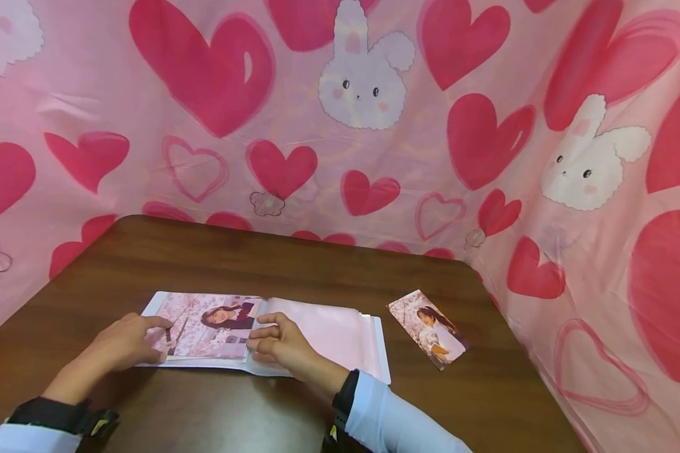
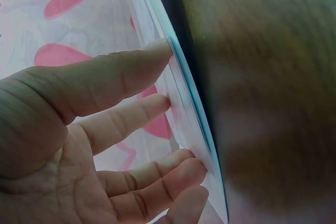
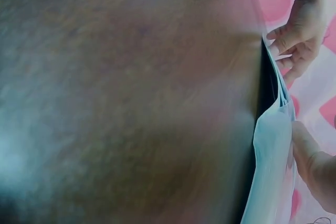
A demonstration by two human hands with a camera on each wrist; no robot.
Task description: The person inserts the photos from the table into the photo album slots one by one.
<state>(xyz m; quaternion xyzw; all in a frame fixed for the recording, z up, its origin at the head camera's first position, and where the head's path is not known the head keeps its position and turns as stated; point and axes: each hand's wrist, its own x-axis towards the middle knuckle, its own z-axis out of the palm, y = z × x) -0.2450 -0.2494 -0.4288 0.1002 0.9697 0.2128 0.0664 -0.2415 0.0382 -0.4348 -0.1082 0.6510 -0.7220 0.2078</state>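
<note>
An album with pale covers lies spread on the table. Its left page bears a photo of a person among pink blossoms, turned sideways; whether it sits inside a pocket I cannot tell. My left hand touches the photo's left end, thumb by the album's near edge. In the left wrist view, the fingertips of that hand rest against the page, fingers spread. Close to the spine, my right hand touches the photo's right end with loosely bent fingers. Only part of the right hand shows in the right wrist view.
A second photo, also with blossoms, lies askew on the brown table, right of the album. Pink cloth with hearts and rabbits hangs behind the table and along its right side.
</note>
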